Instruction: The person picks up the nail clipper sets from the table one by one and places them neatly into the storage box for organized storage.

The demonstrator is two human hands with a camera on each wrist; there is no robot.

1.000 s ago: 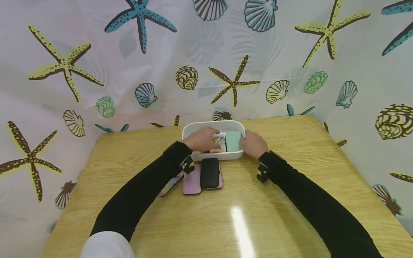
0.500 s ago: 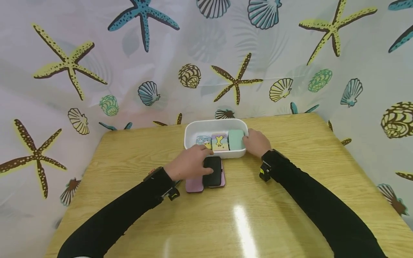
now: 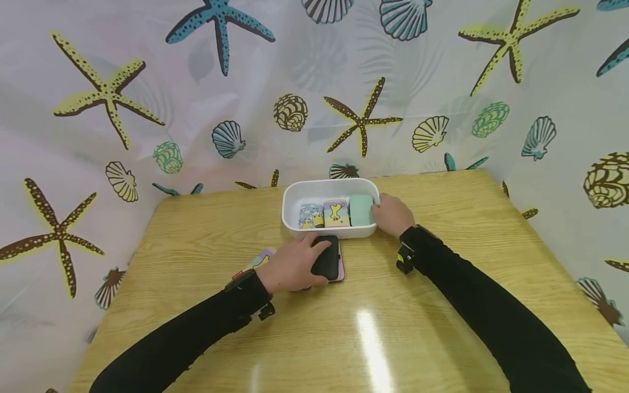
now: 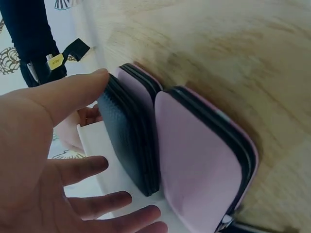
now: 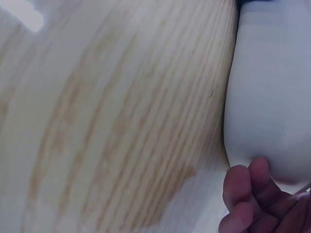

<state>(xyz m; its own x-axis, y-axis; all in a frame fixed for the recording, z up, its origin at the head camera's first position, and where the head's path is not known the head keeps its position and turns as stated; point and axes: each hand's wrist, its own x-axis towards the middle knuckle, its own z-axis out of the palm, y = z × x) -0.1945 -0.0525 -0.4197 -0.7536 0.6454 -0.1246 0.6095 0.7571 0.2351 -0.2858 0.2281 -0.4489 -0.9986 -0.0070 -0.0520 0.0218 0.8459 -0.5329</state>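
My left hand hovers with spread fingers over zip wallets on the table. Its thumb tip is at the edge of a black wallet, which lies on a pink wallet. Beside these, a second pink wallet shows in the left wrist view, mostly covered by my hand in the head view. Farther left lies a patterned wallet, partly hidden. With my right hand I hold the right end of a white bin, fingers curled against its outer wall.
Inside the bin stand a blue patterned wallet, a purple and yellow one and a mint green one. A starfish-print curtain rises behind the wooden table.
My left hand has come out of the bin and moved toward me, down to the black wallet. My right hand has stayed at the bin's right end.
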